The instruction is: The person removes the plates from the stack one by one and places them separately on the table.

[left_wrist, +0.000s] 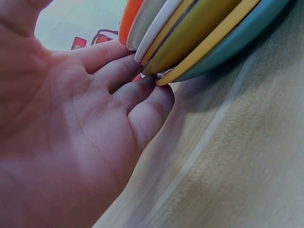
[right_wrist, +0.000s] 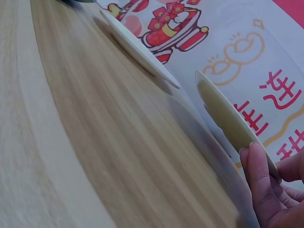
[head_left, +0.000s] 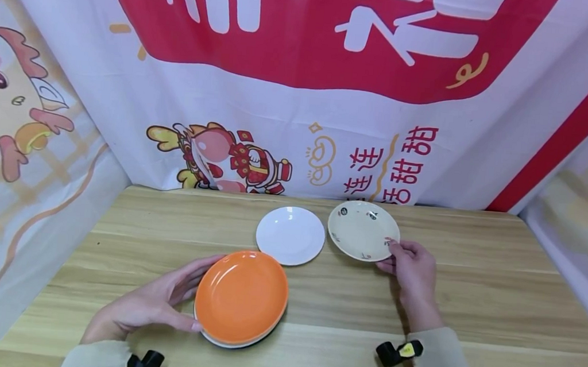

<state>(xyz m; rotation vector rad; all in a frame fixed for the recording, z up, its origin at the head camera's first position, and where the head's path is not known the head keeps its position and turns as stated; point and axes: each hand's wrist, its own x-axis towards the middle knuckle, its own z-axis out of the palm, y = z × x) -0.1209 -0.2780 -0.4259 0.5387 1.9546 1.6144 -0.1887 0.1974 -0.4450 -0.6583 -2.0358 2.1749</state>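
My left hand (head_left: 152, 305) rests against the left side of a stack of plates. An orange plate (head_left: 242, 297) tops this stack; the left wrist view shows white, yellow and teal rims (left_wrist: 228, 59) below it. The fingers (left_wrist: 142, 102) of that hand touch the rims, loosely extended, with the palm facing the stack. Farther right, my right hand (head_left: 414, 271) pinches the edge of a cream plate (head_left: 363, 232) with small printed figures. In the right wrist view, this cream plate (right_wrist: 228, 116) is held tilted above the table, thumb and fingers on opposite faces.
A small white plate (head_left: 290, 235) lies on the wooden table (head_left: 497, 303) between the orange plate and the cream plate. Behind the table hangs a printed cloth (head_left: 300, 109) in white and red. Another patterned cloth (head_left: 28, 197) covers the left side.
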